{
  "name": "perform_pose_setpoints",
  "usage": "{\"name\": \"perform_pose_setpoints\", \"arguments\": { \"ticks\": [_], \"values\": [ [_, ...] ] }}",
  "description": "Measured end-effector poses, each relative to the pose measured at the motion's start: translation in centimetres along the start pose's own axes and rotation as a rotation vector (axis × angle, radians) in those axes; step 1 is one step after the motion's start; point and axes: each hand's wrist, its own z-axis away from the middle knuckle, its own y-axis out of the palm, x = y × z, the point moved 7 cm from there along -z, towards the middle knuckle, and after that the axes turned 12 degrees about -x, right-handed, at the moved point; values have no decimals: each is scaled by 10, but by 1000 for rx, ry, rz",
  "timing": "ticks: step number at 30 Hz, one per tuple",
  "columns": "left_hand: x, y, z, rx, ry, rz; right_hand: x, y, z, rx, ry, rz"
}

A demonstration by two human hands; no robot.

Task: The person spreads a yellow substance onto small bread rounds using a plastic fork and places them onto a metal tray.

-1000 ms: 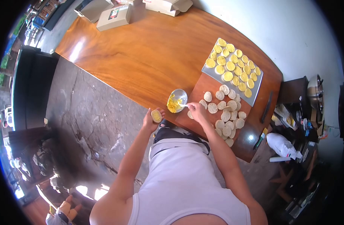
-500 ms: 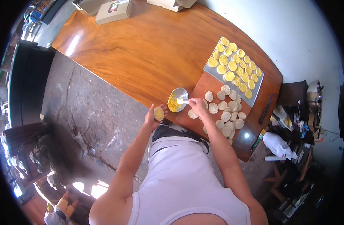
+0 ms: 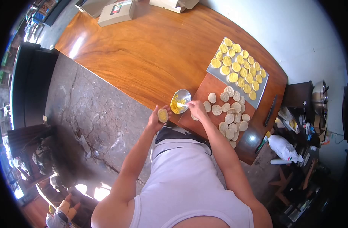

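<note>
In the head view, my left hand (image 3: 155, 121) holds a round bread slice (image 3: 163, 115), its upper face coated in yellow spread. My right hand (image 3: 198, 110) grips a white spoon (image 3: 182, 105), whose head is inside a metal bowl (image 3: 184, 95) at the table edge. Yellow spread (image 3: 175, 106) clings to one side of that bowl. Right of the bowl, several plain round bread slices (image 3: 229, 118) lie loosely, some overlapping, on a reddish-brown board (image 3: 206, 85). Beyond them stands a metal tray (image 3: 260, 95) carrying rows of slices topped with yellow.
The wooden table (image 3: 143, 57) stretches away to the upper left, with a cardboard box (image 3: 116, 13) at its far end. A dark knife (image 3: 270, 110) lies near the right edge, and a green-handled tool (image 3: 262, 144) sits at the near right corner.
The spoon stays in the bowl, with its head shifted slightly within it. My left hand still holds the coated slice beside the bowl. The whole view has shifted slightly.
</note>
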Motion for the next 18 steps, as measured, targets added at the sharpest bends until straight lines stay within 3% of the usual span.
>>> {"name": "perform_pose_setpoints", "arguments": {
  "ticks": [14,17,18],
  "values": [
    [2,1,-4,2,17,-124,-8,23,7,0,46,-17],
    [3,7,-2,9,13,-115,-23,29,8,-28,144,-74],
    [4,6,-4,11,12,-117,-30,32,12,15,304,-174]
  ]
}}
